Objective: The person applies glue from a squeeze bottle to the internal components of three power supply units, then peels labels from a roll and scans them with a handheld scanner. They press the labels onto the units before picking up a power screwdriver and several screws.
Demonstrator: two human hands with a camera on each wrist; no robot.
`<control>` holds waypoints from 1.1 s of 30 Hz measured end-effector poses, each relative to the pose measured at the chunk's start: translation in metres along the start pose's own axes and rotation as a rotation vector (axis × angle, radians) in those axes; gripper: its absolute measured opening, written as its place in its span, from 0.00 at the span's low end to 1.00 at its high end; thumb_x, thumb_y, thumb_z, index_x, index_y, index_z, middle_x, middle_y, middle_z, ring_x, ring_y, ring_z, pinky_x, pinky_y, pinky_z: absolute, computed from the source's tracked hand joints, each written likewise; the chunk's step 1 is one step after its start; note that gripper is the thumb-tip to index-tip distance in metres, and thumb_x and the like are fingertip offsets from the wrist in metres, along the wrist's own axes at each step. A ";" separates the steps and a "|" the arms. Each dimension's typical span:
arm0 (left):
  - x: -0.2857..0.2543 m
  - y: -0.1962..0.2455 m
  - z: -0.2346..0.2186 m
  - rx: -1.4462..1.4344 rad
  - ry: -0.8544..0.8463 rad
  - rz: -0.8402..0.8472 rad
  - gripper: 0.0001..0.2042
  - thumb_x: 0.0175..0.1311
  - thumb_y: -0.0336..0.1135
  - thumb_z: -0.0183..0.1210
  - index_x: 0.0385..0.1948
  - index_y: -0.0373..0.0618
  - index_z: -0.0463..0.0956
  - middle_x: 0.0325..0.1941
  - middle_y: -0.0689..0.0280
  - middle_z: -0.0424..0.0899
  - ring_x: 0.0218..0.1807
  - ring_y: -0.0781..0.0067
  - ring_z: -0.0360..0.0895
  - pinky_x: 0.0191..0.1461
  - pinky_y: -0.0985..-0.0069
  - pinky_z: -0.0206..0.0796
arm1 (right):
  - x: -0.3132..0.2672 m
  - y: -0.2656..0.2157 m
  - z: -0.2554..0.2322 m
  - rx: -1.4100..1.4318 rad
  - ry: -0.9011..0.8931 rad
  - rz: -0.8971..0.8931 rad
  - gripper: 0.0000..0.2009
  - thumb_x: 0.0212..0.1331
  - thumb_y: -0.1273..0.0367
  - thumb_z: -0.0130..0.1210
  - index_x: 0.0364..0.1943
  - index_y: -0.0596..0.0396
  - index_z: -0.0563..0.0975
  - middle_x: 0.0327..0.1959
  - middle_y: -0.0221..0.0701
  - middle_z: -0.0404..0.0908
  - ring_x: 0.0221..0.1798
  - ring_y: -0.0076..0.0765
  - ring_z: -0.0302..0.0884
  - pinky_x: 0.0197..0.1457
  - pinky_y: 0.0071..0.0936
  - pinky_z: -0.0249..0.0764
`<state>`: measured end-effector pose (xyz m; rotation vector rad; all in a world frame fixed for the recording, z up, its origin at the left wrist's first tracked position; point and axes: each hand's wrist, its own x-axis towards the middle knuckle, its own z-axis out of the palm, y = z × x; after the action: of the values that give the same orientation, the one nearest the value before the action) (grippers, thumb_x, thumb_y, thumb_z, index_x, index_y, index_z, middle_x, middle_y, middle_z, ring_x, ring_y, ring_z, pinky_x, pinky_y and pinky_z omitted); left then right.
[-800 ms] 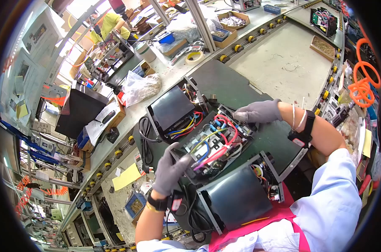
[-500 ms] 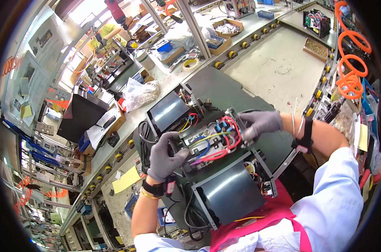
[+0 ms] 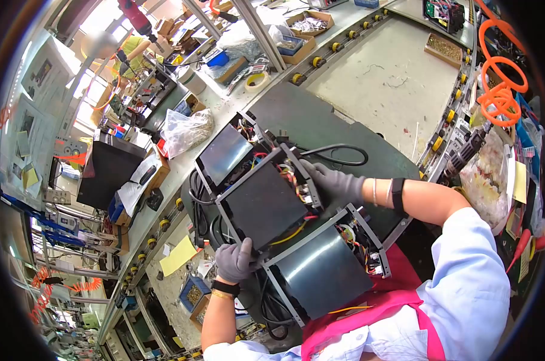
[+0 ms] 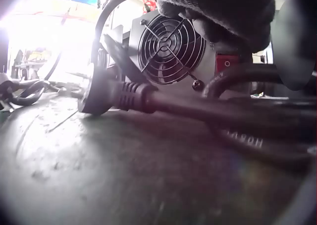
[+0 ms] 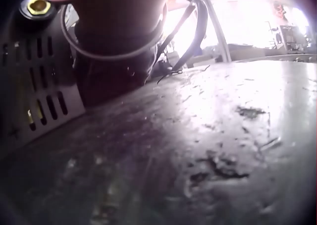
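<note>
Three box-shaped electrical units with dark panels stand side by side in the head view. Both gloved hands hold the middle unit (image 3: 261,207), its plain black panel facing up and wires showing at its right end. My left hand (image 3: 234,260) grips its lower left end. In the left wrist view, gloved fingers (image 4: 218,14) lie over the end with a round fan grille (image 4: 166,47) and a red switch (image 4: 227,63). My right hand (image 3: 335,182) holds the right end, fingertips hidden behind it. A slotted end panel (image 5: 39,81) shows in the right wrist view.
The near unit (image 3: 323,271) sits close to the pink apron, the far unit (image 3: 224,155) beyond the middle one. A power plug (image 4: 116,93) and black cable (image 3: 344,150) lie on the dark board (image 3: 296,105). An orange coiled hose (image 3: 501,90) hangs right.
The middle unit has turned over between the hands: its open, wired side faced up before, and the black panel faces up now. The right hand has moved left and slightly down with it.
</note>
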<state>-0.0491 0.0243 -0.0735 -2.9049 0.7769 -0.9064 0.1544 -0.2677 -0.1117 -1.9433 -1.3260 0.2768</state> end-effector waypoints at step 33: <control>0.082 0.128 -0.124 -0.368 -0.255 -0.447 0.18 0.52 0.38 0.65 0.42 0.40 0.76 0.49 0.56 0.78 0.46 0.54 0.78 0.50 0.65 0.70 | -0.104 -0.111 -0.032 0.006 0.022 0.347 0.39 0.41 0.62 0.63 0.64 0.48 0.62 0.60 0.46 0.63 0.65 0.53 0.57 0.68 0.38 0.58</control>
<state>-0.1155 -0.1077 0.0549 -3.5058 0.3038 -0.4106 0.0480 -0.3534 -0.0376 -2.1599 -0.9674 0.4249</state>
